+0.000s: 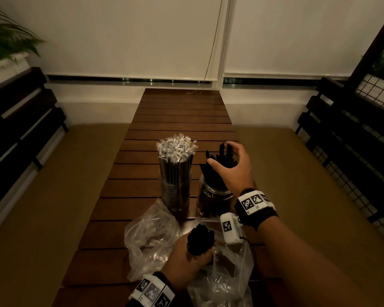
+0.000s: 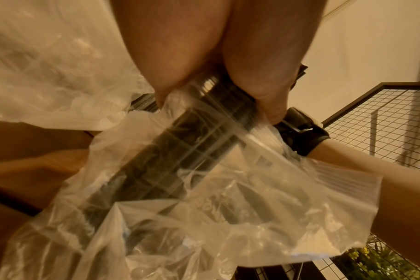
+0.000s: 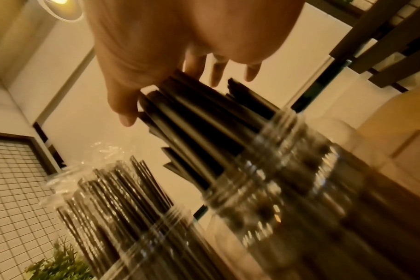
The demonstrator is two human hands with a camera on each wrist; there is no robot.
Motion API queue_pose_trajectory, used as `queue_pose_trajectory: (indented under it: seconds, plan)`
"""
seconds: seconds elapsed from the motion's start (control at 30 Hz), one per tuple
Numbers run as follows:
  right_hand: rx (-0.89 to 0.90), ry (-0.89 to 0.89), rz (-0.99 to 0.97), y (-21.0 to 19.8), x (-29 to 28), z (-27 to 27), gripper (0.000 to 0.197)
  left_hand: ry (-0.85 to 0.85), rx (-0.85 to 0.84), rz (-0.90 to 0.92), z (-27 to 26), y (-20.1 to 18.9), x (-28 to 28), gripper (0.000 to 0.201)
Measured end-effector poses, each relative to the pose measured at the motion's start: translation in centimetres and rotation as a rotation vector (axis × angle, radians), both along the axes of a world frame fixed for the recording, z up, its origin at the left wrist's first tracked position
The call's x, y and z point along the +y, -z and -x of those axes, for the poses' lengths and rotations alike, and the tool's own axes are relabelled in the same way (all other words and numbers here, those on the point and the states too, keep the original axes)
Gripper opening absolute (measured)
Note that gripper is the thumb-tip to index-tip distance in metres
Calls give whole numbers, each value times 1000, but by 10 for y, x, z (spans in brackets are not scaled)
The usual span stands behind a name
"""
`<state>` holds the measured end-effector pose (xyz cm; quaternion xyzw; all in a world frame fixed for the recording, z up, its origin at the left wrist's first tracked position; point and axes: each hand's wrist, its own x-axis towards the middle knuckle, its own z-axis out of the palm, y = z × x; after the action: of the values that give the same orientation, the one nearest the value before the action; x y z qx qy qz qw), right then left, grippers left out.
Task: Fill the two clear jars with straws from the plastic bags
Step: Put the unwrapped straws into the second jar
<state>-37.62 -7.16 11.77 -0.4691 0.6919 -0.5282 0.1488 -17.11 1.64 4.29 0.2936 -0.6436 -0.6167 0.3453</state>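
Right now, as I read it from the feeds:

Left hand [image 1: 187, 255]: my fingers are wrapped round a bundle of black straws [image 1: 200, 240], drawing it from the near plastic bag [image 1: 226, 282].
Right hand [image 1: 233, 167]: spread wide and loosely cupped over the tops of the loose black straws [image 1: 220, 156]; touching them, not clamped.
Right jar [image 1: 215, 202]: partly filled, straws fanned and leaning.
Left jar [image 1: 175, 193]: packed with wrapped straws [image 1: 175, 147], just beside the right jar on the worktop [image 1: 175, 111].
Second bag [image 1: 149, 235]: crumpled, left of my left hand; contents unclear.
Handling: I judge straws light, stiff, slippery, quick to splay; grip the bundle mid-length, snugly. The bag film is soft and may cling.
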Motion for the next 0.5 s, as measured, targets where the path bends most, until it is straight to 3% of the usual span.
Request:
queue_pose_trajectory:
  seconds: [0.17, 0.33, 0.43, 0.5]
  plan:
    - [241, -30, 55, -35, -4, 6, 67, 15, -7, -13, 2, -8, 2, 8]
    - [690, -257, -343, -26, -7, 2, 62, -11, -17, -20, 2, 0, -1, 24]
    - [789, -311, -467, -13, -2, 4, 69, -18, -1, -26, 3, -1, 1, 39]
    - [775, -294, -436, -12, -2, 6, 71, -10, -11, -17, 3, -3, 1, 38]
